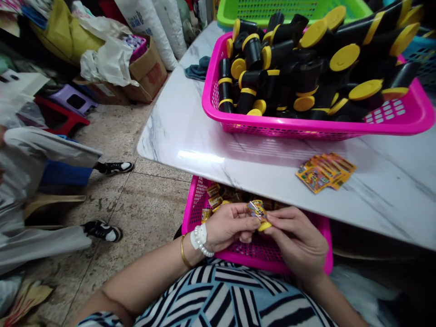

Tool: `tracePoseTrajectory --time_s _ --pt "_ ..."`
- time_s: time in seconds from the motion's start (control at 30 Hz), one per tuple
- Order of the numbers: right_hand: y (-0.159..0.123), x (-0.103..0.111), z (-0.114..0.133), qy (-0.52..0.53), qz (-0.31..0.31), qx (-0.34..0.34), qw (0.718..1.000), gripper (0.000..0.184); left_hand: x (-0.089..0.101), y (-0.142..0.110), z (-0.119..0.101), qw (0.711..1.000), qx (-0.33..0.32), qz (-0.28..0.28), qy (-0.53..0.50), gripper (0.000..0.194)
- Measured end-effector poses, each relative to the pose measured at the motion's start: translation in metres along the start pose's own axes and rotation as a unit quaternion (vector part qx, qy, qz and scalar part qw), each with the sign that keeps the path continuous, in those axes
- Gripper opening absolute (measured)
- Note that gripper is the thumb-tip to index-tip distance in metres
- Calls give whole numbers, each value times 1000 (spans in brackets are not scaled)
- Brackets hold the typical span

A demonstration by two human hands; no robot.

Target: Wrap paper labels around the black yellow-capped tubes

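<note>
Over my lap, my left hand [228,227] and my right hand [299,238] pinch a small canister [257,210] between them. It wears a colourful printed wrap, and its yellow lid points down toward me. Below my hands is a pink lap basket [189,220] with several yellow-labelled canisters [214,200] at its far left end. A fanned stack of printed labels [323,172] lies on the table to the right. Plain black canisters with yellow lids [252,52] fill a larger pink basket [316,122] on the table. My fingers partly hide the canister I hold.
The white marble-patterned table [177,131] overhangs the lap basket. A green basket [245,9] stands behind the big pink one, and a dark cloth [198,68] lies at the table's far edge. On the left, a seated person's legs [51,145], cardboard boxes [146,68] and stools [75,100] occupy the floor.
</note>
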State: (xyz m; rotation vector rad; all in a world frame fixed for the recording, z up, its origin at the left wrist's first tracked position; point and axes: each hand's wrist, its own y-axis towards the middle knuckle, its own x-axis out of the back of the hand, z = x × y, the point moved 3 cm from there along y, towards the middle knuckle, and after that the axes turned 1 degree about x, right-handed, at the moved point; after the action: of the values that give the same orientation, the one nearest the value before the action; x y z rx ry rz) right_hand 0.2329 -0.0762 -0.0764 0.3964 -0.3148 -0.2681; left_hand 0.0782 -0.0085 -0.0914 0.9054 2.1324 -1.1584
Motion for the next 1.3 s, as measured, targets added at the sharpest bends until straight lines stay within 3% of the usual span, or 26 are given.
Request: tracePoseTrajectory --time_s 0.07,0.2,0.3,0.53,0.63,0.77,0.83,1.03,1.3 --pt "0 0 1 -19 -4 3 1000 27 -1 0 3 1000 15 7 -23 44" --pt "1 1 6 -57 63 9 996 27 -1 -2 6 997 55 42 -20 45" --pt "-1 2 10 -42 79 37 995 27 3 -3 5 997 60 42 7 49" --pt "-6 -7 3 -71 47 -25 996 33 10 -2 -4 994 -24 -77 71 44" --pt "-8 -11 2 -119 40 -13 992 38 9 1 -4 991 -46 -101 80 46" --pt "-12 -13 -2 -69 17 -74 995 20 8 5 -2 995 -17 -70 74 47" --pt "-12 -12 -2 -44 14 -98 994 20 7 5 -1 997 1 -49 66 47" --pt "-4 -13 8 -119 53 17 991 30 7 6 3 999 13 -31 12 48" --pt "-12 -12 -1 -49 4 -26 998 32 9 1 12 996 63 49 -50 45"
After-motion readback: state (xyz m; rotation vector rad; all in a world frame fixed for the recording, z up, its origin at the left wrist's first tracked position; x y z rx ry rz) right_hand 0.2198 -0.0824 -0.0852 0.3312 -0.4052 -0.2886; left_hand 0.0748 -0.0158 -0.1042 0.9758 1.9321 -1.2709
